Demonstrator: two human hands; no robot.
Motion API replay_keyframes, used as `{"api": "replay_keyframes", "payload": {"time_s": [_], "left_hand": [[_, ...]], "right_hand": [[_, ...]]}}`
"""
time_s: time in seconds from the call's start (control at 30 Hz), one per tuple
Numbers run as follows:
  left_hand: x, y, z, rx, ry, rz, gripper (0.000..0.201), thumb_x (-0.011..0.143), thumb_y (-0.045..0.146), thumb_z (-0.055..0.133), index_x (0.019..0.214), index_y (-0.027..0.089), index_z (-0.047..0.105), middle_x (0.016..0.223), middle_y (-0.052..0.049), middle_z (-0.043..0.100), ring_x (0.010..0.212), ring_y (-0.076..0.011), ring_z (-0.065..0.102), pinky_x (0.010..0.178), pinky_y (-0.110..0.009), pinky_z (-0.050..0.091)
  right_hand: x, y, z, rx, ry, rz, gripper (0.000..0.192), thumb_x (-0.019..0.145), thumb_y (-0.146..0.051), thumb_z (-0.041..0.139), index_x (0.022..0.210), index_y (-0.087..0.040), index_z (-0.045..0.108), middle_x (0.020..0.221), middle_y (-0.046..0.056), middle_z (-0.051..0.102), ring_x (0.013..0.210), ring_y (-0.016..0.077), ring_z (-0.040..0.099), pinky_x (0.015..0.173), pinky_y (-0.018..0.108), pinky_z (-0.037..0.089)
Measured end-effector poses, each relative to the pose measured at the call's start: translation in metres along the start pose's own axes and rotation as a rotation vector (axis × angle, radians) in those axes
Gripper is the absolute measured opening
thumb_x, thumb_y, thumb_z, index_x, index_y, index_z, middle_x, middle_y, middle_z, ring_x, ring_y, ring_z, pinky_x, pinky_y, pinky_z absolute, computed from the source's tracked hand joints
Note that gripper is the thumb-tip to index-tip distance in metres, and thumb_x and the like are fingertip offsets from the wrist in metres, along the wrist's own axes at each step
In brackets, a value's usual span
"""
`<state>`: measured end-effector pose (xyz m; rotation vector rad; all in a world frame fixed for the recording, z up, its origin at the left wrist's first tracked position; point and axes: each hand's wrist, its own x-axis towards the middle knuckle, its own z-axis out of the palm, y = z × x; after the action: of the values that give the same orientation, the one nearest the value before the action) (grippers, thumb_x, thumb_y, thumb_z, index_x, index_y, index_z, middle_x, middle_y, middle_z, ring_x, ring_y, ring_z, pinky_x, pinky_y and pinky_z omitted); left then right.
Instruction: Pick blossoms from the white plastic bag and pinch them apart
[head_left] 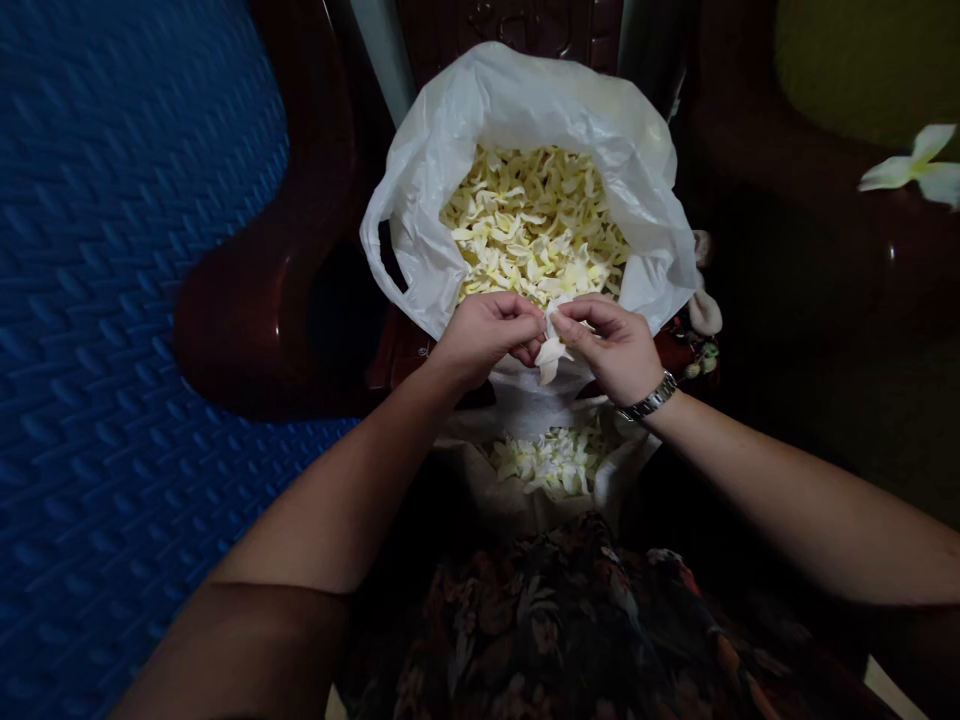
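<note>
Between my two hands is a white flower (551,358), its petals hanging down below my fingertips. My right hand (619,345), with a metal watch on its wrist, pinches the flower between thumb and forefinger. From the other side my left hand (491,340) is closed, thumb against forefinger, at the flower's edge; its exact grip is partly hidden. Just beyond both hands stands a wide-open white plastic bag (645,150), holding a heap of pale yellow-white flowers (532,220). Below my hands, a second white bag (502,495) contains more white flowers (555,460).
A dark, polished wooden chair (232,320) curves up on the left, beside a blue textured mat (112,350). On the right, a loose white flower (919,170) lies near dark wooden furniture (825,240). Small trinkets (701,330) are by the large bag's right side.
</note>
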<state>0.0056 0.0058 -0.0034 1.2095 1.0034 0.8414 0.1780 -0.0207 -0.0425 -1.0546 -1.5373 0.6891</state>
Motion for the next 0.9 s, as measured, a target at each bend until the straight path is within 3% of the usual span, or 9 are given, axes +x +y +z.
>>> {"api": "replay_keyframes", "payload": {"time_s": [0.3,0.53,0.7,0.9], "left_hand": [[0.000,-0.001,0.001,0.019,0.027,-0.073,0.013,0.071,0.006,0.066,0.069,0.014,0.056,0.054,0.006,0.058,0.044,-0.0042,0.053,0.046,-0.015,0.045],[-0.001,-0.002,0.007,0.014,0.025,0.025,0.015,0.079,0.009,0.068,0.070,0.014,0.056,0.058,0.006,0.057,0.046,-0.0042,0.053,0.049,-0.016,0.047],[0.000,-0.006,0.011,0.051,0.090,0.108,0.020,0.077,0.005,0.066,0.067,0.016,0.052,0.053,0.008,0.052,0.045,-0.0032,0.048,0.046,-0.014,0.039],[0.001,-0.008,0.010,0.061,0.080,0.142,0.021,0.074,0.007,0.068,0.066,0.017,0.052,0.051,0.008,0.053,0.044,-0.0040,0.049,0.045,-0.015,0.035]], "right_hand": [[-0.003,-0.001,0.004,-0.088,-0.005,-0.071,0.024,0.090,-0.047,0.071,0.093,-0.025,0.079,0.091,0.005,0.072,0.086,0.0199,0.066,0.081,0.038,0.055],[-0.002,0.000,0.003,-0.066,0.061,-0.044,0.020,0.087,-0.043,0.074,0.093,-0.023,0.077,0.093,0.005,0.073,0.089,0.0199,0.068,0.085,0.037,0.055],[-0.004,-0.002,0.004,-0.034,0.108,-0.029,0.022,0.084,-0.044,0.077,0.088,-0.022,0.074,0.091,0.004,0.073,0.088,0.0194,0.067,0.083,0.036,0.054],[-0.001,-0.001,0.004,0.059,0.066,0.060,0.032,0.079,-0.051,0.079,0.083,-0.022,0.068,0.088,0.003,0.069,0.084,0.0179,0.064,0.076,0.033,0.052]]}}
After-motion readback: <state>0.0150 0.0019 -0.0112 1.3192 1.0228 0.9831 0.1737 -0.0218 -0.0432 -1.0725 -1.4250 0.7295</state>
